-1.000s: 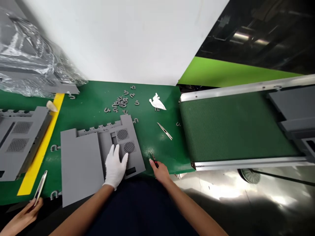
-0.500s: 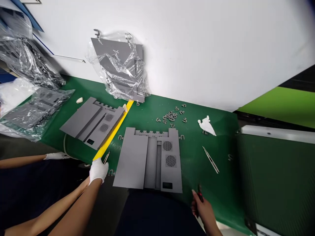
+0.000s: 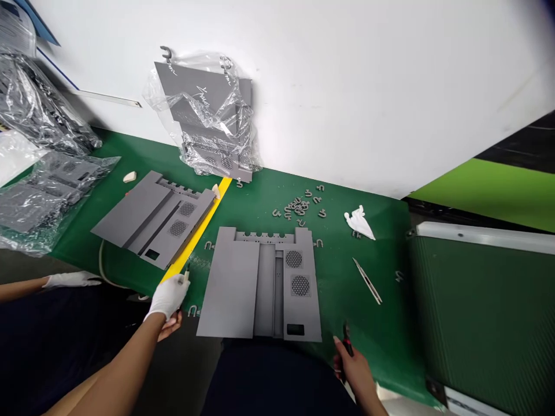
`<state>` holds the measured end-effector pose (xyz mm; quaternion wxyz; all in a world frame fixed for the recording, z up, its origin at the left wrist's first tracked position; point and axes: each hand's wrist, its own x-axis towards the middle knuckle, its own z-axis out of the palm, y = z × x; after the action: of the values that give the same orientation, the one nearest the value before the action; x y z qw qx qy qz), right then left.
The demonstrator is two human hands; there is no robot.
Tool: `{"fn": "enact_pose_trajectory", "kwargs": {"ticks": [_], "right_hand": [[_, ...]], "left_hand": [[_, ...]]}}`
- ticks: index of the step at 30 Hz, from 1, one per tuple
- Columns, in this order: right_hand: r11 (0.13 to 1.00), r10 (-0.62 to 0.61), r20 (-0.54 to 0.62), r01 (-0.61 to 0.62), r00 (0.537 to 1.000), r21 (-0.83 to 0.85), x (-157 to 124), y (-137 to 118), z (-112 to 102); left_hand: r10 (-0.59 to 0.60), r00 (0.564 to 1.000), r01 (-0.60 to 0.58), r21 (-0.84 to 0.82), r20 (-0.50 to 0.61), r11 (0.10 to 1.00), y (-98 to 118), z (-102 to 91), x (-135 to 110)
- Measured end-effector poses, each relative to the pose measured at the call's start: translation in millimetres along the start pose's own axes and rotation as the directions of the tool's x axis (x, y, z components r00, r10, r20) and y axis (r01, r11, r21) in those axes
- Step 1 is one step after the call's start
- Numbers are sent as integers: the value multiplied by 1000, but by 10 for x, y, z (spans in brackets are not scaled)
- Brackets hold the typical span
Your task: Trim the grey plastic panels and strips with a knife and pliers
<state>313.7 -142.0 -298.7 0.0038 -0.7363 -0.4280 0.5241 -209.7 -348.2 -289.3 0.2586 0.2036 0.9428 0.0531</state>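
Head view: the grey panel (image 3: 243,289) lies flat on the green surface (image 3: 338,300), between my hands. My gloved left hand (image 3: 168,296) curls round a slim tool (image 3: 187,273) just left of it. My bare right hand (image 3: 353,367) grips a red-handled tool (image 3: 346,336) near its right corner.

A green bench (image 3: 338,271) runs along the white wall, crossed by a yellow strip (image 3: 203,222). A grey panel (image 3: 234,294) lies flat at its near edge, a second grey panel (image 3: 143,216) lies left of the strip, and bagged panels (image 3: 47,190) lie far left. Small grey hooks (image 3: 299,207), a white scrap (image 3: 359,222) and a slim blade (image 3: 366,281) lie further right
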Motion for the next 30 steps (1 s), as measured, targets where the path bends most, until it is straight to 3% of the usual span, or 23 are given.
{"fn": "enact_pose_trajectory", "kwargs": {"ticks": [2, 3, 5, 6, 10, 13, 16, 18, 20, 23, 25, 28, 30], "right_hand": [[999, -1, 1, 1, 1000, 51, 31, 67, 13], [997, 0, 2, 0, 1000, 82, 47, 99, 21], [990, 0, 13, -2, 1000, 143, 70, 145, 42], [985, -3, 17, 0, 1000, 172, 74, 157, 54], [954, -24, 4, 21, 1000, 300, 68, 144, 77], [919, 1, -23, 8, 1000, 395, 82, 150, 36], [878, 19, -48, 6, 999, 478, 105, 219, -58], [854, 17, -61, 18, 998, 520, 102, 282, -144], [838, 12, -78, 33, 997, 544, 74, 336, -240], [834, 8, -101, 49, 995, 550, 8, 368, -373], [835, 7, -104, 51, 995, 548, -22, 351, -439], [837, 7, -97, 47, 995, 546, -17, 287, -491], [842, 5, -92, 46, 996, 538, 10, 241, -505]], "left_hand": [[69, 998, -63, -220, 17, 973, 193, -211, -151], [110, 993, -88, -383, 36, 920, 330, -318, -238], [200, 977, -96, -671, 79, 735, 686, -502, -421], [241, 967, -103, -731, 87, 675, 898, -571, -513], [419, 904, -233, -720, 88, 653, 1841, -677, -832], [569, 807, -308, -710, 158, 634, 2529, -596, -1009], [680, 692, -362, -699, 242, 617, 3173, -296, -1158], [722, 632, -441, -635, 282, 634, 3578, 75, -1278], [731, 600, -543, -505, 326, 671, 3937, 550, -1426], [692, 618, -614, -321, 372, 721, 4323, 1242, -1621], [662, 656, -623, -235, 362, 746, 4468, 1549, -1682], [627, 714, -621, -130, 312, 773, 4563, 1740, -1690], [631, 726, -633, -93, 274, 769, 4592, 1771, -1702]]}}
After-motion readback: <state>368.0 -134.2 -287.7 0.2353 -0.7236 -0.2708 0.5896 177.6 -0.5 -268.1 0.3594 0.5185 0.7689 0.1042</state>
